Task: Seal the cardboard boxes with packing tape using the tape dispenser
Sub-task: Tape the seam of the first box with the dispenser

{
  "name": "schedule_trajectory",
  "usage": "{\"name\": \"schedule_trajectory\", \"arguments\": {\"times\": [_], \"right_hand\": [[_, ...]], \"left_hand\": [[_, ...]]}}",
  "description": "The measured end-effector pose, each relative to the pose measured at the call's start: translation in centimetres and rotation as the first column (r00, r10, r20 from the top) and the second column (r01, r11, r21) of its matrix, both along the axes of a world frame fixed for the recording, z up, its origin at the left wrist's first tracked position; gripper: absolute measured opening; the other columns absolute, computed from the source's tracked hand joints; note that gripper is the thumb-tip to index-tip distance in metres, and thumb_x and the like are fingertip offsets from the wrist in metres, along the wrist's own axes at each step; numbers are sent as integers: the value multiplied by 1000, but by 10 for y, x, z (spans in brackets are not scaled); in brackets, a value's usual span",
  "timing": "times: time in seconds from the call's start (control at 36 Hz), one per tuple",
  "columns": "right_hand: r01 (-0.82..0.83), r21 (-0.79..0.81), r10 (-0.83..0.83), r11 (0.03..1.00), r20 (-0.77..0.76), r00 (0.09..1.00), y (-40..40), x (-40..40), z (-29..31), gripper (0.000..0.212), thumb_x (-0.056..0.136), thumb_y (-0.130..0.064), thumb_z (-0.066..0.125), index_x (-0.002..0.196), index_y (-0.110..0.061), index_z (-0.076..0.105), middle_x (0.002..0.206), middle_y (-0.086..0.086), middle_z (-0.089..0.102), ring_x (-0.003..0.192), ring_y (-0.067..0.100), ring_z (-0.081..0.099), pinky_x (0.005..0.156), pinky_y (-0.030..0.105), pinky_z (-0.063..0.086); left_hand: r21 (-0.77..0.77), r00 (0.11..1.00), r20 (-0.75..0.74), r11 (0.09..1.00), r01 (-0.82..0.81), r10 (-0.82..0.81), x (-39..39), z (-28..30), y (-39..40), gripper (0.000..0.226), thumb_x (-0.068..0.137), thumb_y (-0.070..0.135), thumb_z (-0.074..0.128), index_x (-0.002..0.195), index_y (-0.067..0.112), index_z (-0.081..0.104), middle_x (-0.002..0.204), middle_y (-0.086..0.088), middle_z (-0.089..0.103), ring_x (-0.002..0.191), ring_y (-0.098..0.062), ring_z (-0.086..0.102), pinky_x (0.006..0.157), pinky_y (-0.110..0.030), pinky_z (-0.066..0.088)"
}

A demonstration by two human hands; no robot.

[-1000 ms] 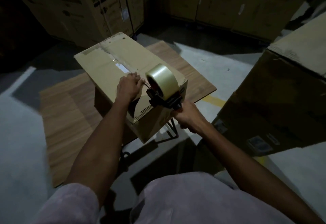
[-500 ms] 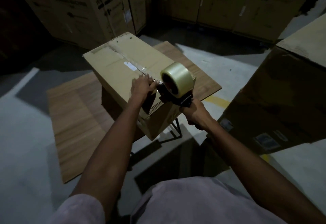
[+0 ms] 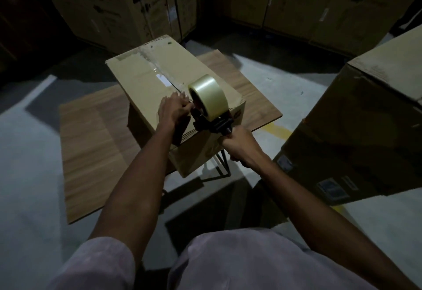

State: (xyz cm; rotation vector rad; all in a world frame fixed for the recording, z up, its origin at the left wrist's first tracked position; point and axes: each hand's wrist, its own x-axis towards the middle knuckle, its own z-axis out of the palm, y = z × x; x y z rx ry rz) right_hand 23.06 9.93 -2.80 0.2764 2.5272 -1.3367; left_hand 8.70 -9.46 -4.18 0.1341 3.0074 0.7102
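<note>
Both arms reach forward, bare below pale sleeves; left hand [image 3: 174,112] lies palm down, fingers spread flat and pressing; right hand [image 3: 239,145] sits lower and nearer, fingers curled tight in a fist-like grip, wrist straight.

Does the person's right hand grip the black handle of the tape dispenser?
Yes, the right hand is curled round the handle of the black tape dispenser at the near edge of the brown cardboard box.

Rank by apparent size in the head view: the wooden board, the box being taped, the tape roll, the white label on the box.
1. Wooden board, though the box hides part of it.
2. Box being taped; it sits nearer the camera, so the gap is unsure.
3. Tape roll.
4. White label.
</note>
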Motion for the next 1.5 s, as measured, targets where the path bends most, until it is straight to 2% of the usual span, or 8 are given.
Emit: {"name": "schedule_trajectory", "arguments": {"times": [0.14, 0.28, 0.53, 0.69, 0.92, 1.19, 1.36, 1.5], "right_hand": [[16, 51, -17, 999, 6, 1000, 11, 13, -3, 16, 93, -20, 64, 82, -9, 59, 68, 8, 60, 53, 23, 62, 48, 31, 49], [8, 94, -6, 996, -20, 1000, 18, 28, -6, 24, 85, -29, 63, 87, -5, 64, 77, 20, 68, 70, 40, 70, 67, 58, 61], [60, -15, -60, 998, 22, 998, 18, 30, -22, 14, 86, -27, 58, 91, -15, 64, 76, 14, 67, 50, 26, 64, 41, 30, 48], [43, -19, -43, 999, -2, 999, 20, 28, -28, 15, 90, -32, 61, 96, -18, 64, 84, 15, 69, 71, 39, 70, 60, 53, 60], [49, -54, -49, 997, -6, 999, 23, 28, -38, 18, 83, -33, 61, 91, -18, 67, 69, 11, 70, 58, 32, 69, 48, 44, 56], [46, -174, -40, 984, 37, 999, 29, 25, -42, 23, 91, -43, 69, 96, -21, 68, 69, -1, 75, 62, 28, 74, 58, 43, 60], [2, -141, -14, 990, -86, 996, 30, 28, -45, 11, 91, -33, 68, 101, -31, 67, 77, -4, 76, 64, 12, 74, 54, 29, 55], [69, -114, -77, 991, -73, 994, 29, 25, -49, 7, 76, -28, 69, 78, -22, 72, 73, 4, 74, 64, 23, 72, 53, 43, 55]], "left_hand": [[-15, 999, -38, 1000, 2, -2, 7, 0, 3, 40, 101, 38, 57, 122, 8, 72, 144, -19, 53, 128, -38, 50, 107, -44, 35], [-68, 996, -82, 997, 31, -37, 9, -2, 3, 48, 102, 46, 52, 132, 12, 68, 149, -17, 50, 129, -39, 50, 109, -44, 33], [-141, 955, -266, 986, 95, -130, 23, 2, 11, 32, 103, 36, 54, 122, 20, 74, 134, -5, 66, 112, -34, 65, 87, -41, 51], [-45, 952, -225, 978, 203, -208, 28, -4, 10, 27, 99, 28, 62, 104, 7, 78, 115, -15, 71, 92, -37, 69, 71, -38, 49], [-11, 966, -193, 985, 171, -170, 31, -5, 13, 35, 100, 39, 61, 120, 15, 75, 141, -6, 62, 116, -34, 65, 86, -40, 53], [-36, 970, -233, 998, 56, -63, 29, -9, 18, 26, 96, 38, 60, 101, 18, 76, 102, -10, 74, 92, -36, 67, 64, -32, 40], [-156, 951, -184, 962, 222, -249, 26, -13, 18, 34, 105, 29, 51, 127, 7, 65, 139, -19, 58, 125, -40, 52, 96, -50, 42], [-149, 961, -139, 964, 220, -241, 27, -10, 18, 40, 107, 34, 46, 138, 13, 61, 150, -15, 50, 135, -38, 45, 105, -49, 36]]}}
